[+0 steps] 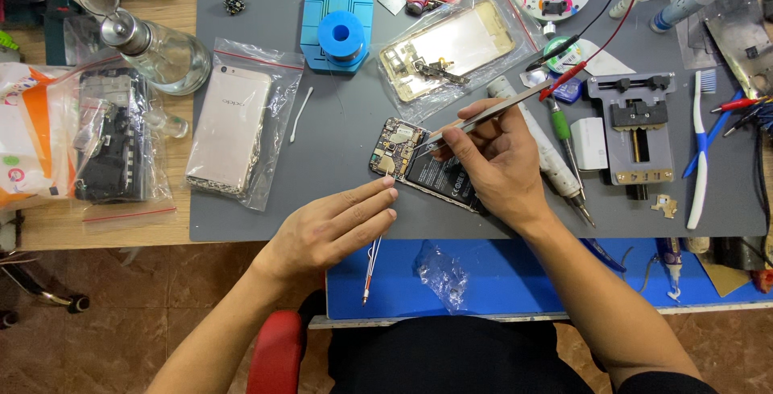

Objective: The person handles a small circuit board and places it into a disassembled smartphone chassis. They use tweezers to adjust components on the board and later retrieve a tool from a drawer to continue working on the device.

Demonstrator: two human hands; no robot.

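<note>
Opened phone [431, 170] lying back-up on the grey mat [338, 144], near its front edge, circuit board and battery exposed. Right hand [491, 165] pinched shut on metal tweezers [483, 116], held pen-fashion, tips angled down onto the board's upper end, apparently for fine control over a small part. Left hand [338, 221] flat and relaxed, holding nothing, fingertips [390, 194] resting at the phone's near corner, likely to keep it from sliding under the tweezers. Bagged pink phone [229, 128] and bagged gold back cover [447, 49] set well apart, out of the way. Soldering iron [543, 148] just beside the right hand, within easy reach on the table.
</note>
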